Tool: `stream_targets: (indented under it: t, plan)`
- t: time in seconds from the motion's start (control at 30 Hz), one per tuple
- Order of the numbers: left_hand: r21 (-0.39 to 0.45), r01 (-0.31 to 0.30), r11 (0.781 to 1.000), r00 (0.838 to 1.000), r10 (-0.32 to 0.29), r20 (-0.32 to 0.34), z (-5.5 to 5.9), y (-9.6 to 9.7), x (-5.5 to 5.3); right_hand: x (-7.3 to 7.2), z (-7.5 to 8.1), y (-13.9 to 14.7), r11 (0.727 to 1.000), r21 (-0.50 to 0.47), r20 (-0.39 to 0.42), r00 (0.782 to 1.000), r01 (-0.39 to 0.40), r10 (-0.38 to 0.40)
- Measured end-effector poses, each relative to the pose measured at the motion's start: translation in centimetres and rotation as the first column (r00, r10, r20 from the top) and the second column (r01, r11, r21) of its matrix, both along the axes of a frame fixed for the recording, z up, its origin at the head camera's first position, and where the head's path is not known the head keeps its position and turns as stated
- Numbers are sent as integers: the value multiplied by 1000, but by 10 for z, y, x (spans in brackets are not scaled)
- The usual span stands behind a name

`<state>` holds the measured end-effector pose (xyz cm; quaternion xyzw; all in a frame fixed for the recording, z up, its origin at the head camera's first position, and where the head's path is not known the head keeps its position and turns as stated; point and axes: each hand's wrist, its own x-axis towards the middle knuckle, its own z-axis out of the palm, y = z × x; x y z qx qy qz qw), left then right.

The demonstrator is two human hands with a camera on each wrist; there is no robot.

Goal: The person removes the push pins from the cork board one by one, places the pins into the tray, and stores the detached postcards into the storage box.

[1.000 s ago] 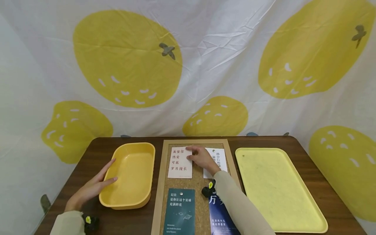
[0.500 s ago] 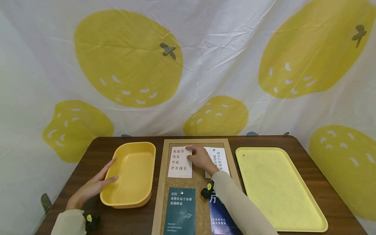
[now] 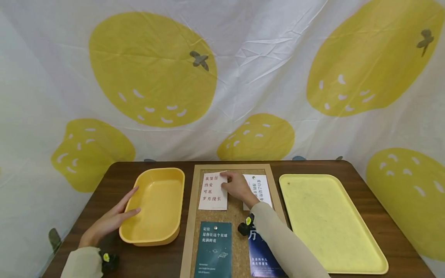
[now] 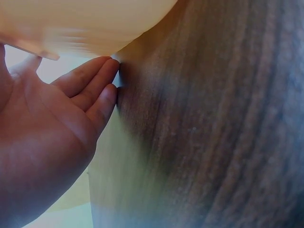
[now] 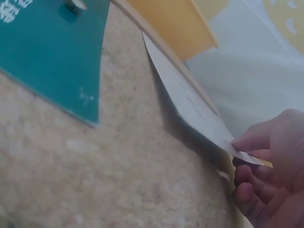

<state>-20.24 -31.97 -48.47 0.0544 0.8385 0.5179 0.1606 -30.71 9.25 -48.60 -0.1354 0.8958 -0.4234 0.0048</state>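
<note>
My right hand [image 3: 240, 189] pinches the upper right edge of a white card [image 3: 210, 197] with reddish lettering, between thumb and fingers. In the right wrist view the card [image 5: 187, 104] stands tilted, its near edge lifted off the cork board [image 5: 90, 175]. My left hand [image 3: 107, 224] holds the left rim of a yellow plastic basin [image 3: 154, 208]. The thumb and a finger lie over the rim, while the other fingers [image 4: 88, 83] sit below it on the outside. Beneath my right forearm, a second white card [image 3: 260, 185] is partly covered.
A teal card [image 3: 213, 247] and a dark blue card [image 3: 262, 258] are on the lower board. A metal pushpin [image 3: 215, 227] holds the teal one at its top. Right of the board lies a yellow tray [image 3: 330, 224] on the dark wooden table [image 3: 101, 200].
The white card's top edge has tilted slightly with the right hand. Both hands keep nearly the same places; the view has shifted a little.
</note>
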Motion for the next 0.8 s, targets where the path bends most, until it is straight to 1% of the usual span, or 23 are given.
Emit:
stream_targets:
  t: [0.1,0.2,0.33,0.57,0.8]
  plan:
    - [-1,0,1000,1000,0,1,0,0,-1,0,3,1,998,-63,25,1000,2,-1]
    - [0,-4,1000,1000,4,5,0,0,-1,0,7,2,993,-118,66,998,8,0]
    - [12,-2,1000,1000,2,8,-1,0,-1,1,12,2,987,-158,99,995,10,6]
    - [6,2,1000,1000,-2,-1,0,1,0,3,23,1,974,-227,71,997,9,7]
    - [17,5,1000,1000,-5,5,0,1,-1,3,35,-5,955,-296,65,998,10,10]
